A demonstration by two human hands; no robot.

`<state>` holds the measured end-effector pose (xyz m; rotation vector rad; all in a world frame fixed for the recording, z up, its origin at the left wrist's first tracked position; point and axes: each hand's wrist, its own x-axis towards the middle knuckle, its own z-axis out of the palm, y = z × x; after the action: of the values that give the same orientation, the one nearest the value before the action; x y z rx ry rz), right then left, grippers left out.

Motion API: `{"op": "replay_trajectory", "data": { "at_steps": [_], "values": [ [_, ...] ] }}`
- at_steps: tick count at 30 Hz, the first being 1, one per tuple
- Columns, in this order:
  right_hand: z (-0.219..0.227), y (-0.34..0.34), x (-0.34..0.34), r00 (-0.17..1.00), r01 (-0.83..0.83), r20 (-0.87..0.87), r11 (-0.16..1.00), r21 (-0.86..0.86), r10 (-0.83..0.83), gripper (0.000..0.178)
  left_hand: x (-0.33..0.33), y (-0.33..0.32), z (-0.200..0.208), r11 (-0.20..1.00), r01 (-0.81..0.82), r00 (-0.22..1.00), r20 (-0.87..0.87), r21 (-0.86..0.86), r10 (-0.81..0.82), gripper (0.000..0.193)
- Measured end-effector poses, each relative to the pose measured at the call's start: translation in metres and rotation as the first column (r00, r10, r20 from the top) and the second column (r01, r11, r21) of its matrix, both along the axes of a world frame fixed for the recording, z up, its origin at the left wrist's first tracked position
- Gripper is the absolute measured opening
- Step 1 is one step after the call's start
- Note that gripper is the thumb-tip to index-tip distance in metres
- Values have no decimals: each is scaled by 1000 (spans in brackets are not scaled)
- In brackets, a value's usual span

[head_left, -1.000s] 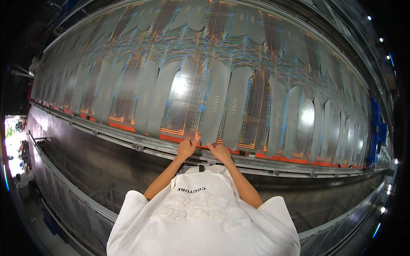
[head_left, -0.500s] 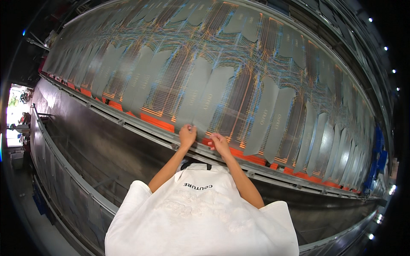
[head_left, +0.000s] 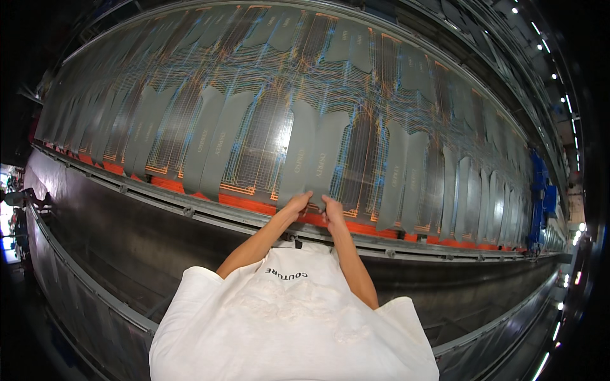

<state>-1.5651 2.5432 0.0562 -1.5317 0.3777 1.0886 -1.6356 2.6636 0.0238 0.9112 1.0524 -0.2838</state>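
Observation:
Two long grey sheet panels (head_left: 297, 149) with small gold print lie side by side in front of me, their near ends at the table's edge. My left hand (head_left: 300, 204) is closed at the near end, thumb and fingers pinching where the right-hand panel (head_left: 321, 162) meets its neighbour. At that panel's other near corner, my right hand (head_left: 332, 211) is closed in a pinch. The panel's end spans the short gap between my hands. Whether the left fingers also touch the left panel, I cannot tell.
A long table (head_left: 257, 149) covered with orange and blue printed lines carries several more grey panels (head_left: 219, 136) in pairs. An orange-red strip (head_left: 244, 202) and a metal rail (head_left: 190, 211) follow its near edge. Blue equipment (head_left: 540, 190) stands at the right end.
My view has shifted a little. My left hand has moved right, toward the right hand, to the right-hand panel's near corner. The right hand's fingers have closed in at the opposite corner.

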Motion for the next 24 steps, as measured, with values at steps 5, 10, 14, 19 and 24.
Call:
{"op": "replay_trajectory", "data": {
  "at_steps": [5,10,14,19,24],
  "values": [
    [109,12,16,881,51,463,993,109,-96,23,33,15,124,953,-36,918,386,300,-87,40],
    [212,26,21,784,-76,617,975,210,-72,28,30,23,229,830,-154,843,509,537,-173,49],
    [119,22,54,872,-1,484,989,146,-70,37,76,25,126,772,-86,855,445,630,-268,51],
    [-46,1,45,759,-52,651,999,15,29,41,55,12,5,596,5,869,292,803,-400,50],
    [-81,-31,4,883,-175,425,980,-93,198,39,-5,-5,-57,576,186,883,122,796,-454,49]
  ]
}}
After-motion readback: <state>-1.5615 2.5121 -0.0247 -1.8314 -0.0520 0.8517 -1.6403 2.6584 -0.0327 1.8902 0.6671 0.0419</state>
